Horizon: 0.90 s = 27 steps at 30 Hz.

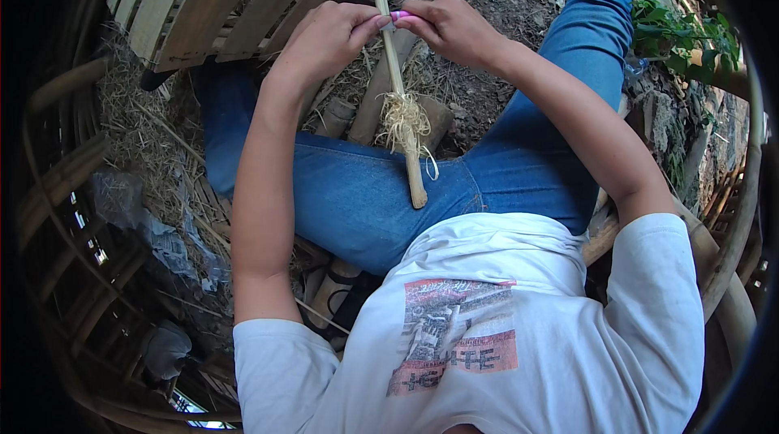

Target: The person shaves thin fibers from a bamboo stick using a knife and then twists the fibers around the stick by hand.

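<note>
A long pale stick (394, 69) slopes from beyond the upper edge down to my lap, its near end resting on my jeans. Curled shavings (406, 122) cling around its lower part. My right hand (456, 28) is closed on a small pink-handled tool (399, 16) set against the stick; its working end is hidden. From the other side my left hand (331, 35) pinches with thumb and fingertips right at the stick. Whether those fingers grip the stick or the tool's far end, I cannot tell.
A slatted bamboo panel (219, 8) stands at the upper left, above straw and shavings (150, 122). Cut bamboo pieces (337, 118) lie between my legs. Crumpled plastic (166, 243) lies at the left, a leafy plant (686, 40) at the upper right. Curved bamboo poles (734, 239) surround me.
</note>
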Each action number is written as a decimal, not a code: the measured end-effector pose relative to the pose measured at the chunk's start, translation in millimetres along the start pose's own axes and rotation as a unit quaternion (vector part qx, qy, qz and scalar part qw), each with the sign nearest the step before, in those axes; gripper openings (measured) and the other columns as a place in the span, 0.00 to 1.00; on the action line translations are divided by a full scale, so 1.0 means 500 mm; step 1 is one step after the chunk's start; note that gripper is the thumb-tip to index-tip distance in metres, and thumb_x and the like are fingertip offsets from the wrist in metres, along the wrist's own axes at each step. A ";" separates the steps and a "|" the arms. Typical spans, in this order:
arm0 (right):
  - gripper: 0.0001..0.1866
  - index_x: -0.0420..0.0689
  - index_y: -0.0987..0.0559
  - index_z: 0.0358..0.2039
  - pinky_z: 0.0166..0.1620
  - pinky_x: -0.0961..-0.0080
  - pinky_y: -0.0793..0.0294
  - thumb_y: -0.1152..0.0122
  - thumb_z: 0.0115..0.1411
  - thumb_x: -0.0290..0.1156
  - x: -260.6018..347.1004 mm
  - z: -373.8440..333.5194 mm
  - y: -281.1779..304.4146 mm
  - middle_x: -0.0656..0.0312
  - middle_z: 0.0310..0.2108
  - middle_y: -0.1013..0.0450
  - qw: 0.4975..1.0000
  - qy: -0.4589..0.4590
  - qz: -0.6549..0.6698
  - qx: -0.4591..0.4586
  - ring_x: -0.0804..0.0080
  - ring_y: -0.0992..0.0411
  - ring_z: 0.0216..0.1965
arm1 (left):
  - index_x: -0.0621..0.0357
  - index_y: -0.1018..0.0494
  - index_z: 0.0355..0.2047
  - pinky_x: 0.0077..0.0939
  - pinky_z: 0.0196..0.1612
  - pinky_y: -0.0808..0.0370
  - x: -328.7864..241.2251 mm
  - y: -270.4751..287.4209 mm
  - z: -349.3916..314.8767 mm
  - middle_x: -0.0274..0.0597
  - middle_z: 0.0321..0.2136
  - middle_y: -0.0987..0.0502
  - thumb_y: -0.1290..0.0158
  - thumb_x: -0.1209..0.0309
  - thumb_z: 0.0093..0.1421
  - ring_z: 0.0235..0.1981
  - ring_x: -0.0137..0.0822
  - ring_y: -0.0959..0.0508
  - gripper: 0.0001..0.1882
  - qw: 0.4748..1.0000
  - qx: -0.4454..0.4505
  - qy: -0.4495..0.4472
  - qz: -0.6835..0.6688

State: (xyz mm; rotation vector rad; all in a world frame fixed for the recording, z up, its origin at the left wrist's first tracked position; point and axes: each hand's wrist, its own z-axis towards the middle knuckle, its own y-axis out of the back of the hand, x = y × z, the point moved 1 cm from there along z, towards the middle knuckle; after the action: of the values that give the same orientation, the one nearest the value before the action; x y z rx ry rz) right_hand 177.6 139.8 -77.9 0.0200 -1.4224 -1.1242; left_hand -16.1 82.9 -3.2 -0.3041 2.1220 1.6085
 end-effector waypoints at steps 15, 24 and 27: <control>0.13 0.46 0.25 0.34 0.28 0.56 0.31 0.46 0.66 0.43 0.043 -0.075 -0.047 0.53 0.18 0.30 1.000 0.008 0.018 -0.006 0.49 0.28 0.23 | 0.55 0.21 0.34 0.45 0.29 0.31 -0.040 -0.040 -0.087 0.54 0.19 0.26 0.47 0.63 0.63 0.24 0.56 0.25 0.10 0.998 -0.043 -0.017 0.049; 0.13 0.46 0.23 0.35 0.28 0.56 0.30 0.47 0.66 0.42 0.058 -0.084 -0.053 0.53 0.18 0.29 1.000 -0.001 0.026 0.011 0.49 0.28 0.23 | 0.54 0.21 0.33 0.46 0.32 0.27 -0.047 -0.037 -0.108 0.52 0.21 0.24 0.49 0.60 0.64 0.27 0.56 0.24 0.13 0.999 -0.010 0.008 0.034; 0.12 0.44 0.25 0.34 0.27 0.57 0.32 0.46 0.66 0.40 0.072 -0.095 -0.062 0.51 0.19 0.30 0.999 0.005 0.045 0.015 0.49 0.29 0.23 | 0.55 0.21 0.32 0.47 0.32 0.28 -0.045 -0.039 -0.119 0.53 0.21 0.25 0.48 0.60 0.64 0.27 0.56 0.24 0.13 1.000 0.022 0.011 0.004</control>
State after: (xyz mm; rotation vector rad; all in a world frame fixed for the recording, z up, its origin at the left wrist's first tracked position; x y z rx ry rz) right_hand 187.0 73.4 -81.4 -0.0164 -1.4183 -1.0273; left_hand -1.1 18.4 4.0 -0.2998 2.1742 1.5681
